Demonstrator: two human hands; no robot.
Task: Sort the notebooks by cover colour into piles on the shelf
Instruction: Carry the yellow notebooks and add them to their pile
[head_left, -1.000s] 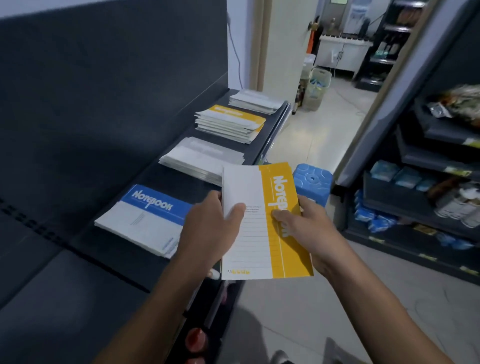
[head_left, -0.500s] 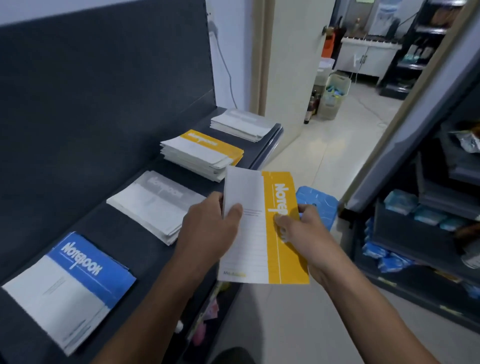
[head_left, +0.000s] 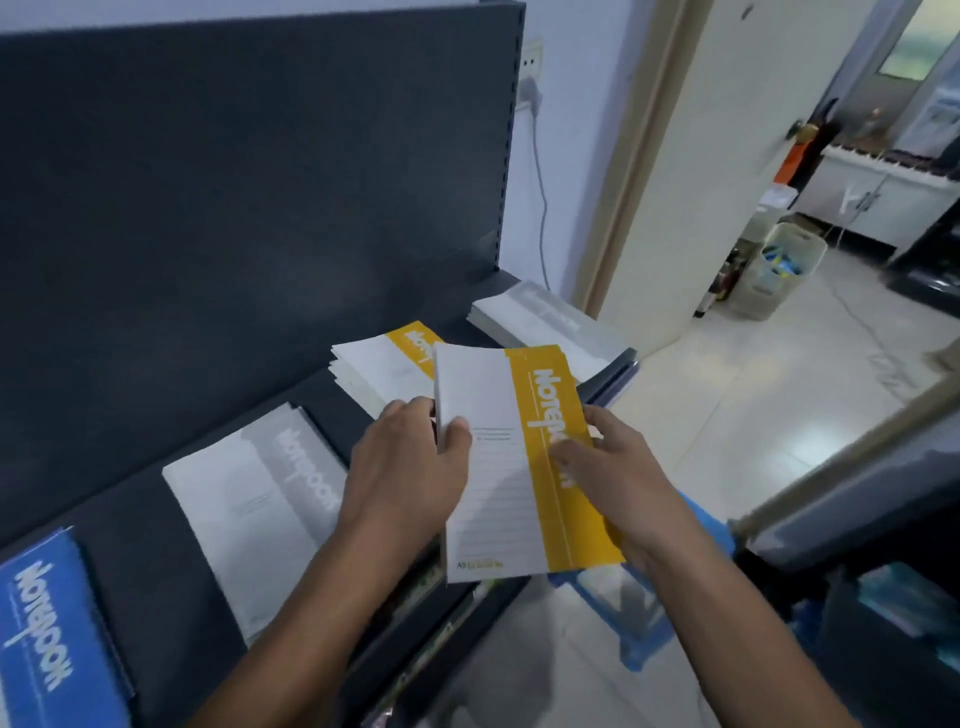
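Both hands hold a yellow-and-white notebook (head_left: 524, 467) above the shelf's front edge. My left hand (head_left: 405, 478) grips its left edge with the thumb on the cover; my right hand (head_left: 608, 467) grips its yellow right side. On the dark shelf (head_left: 363, 415) lie four piles: a yellow pile (head_left: 384, 364) just behind the held notebook, a grey pile (head_left: 260, 499) to the left, a blue pile (head_left: 47, 623) at the near left corner, and another grey pile (head_left: 545, 322) at the far end.
The shelf's dark back panel (head_left: 234, 208) rises on the left. A blue plastic stool (head_left: 649, 597) stands on the tiled floor under my right hand. A doorway with a bin (head_left: 784, 270) lies beyond; another dark rack (head_left: 857, 571) stands to the right.
My hands have carried the yellow notebook forward along the shelf, up to the yellow pile. The blue pile has slid to the near left corner of the view.
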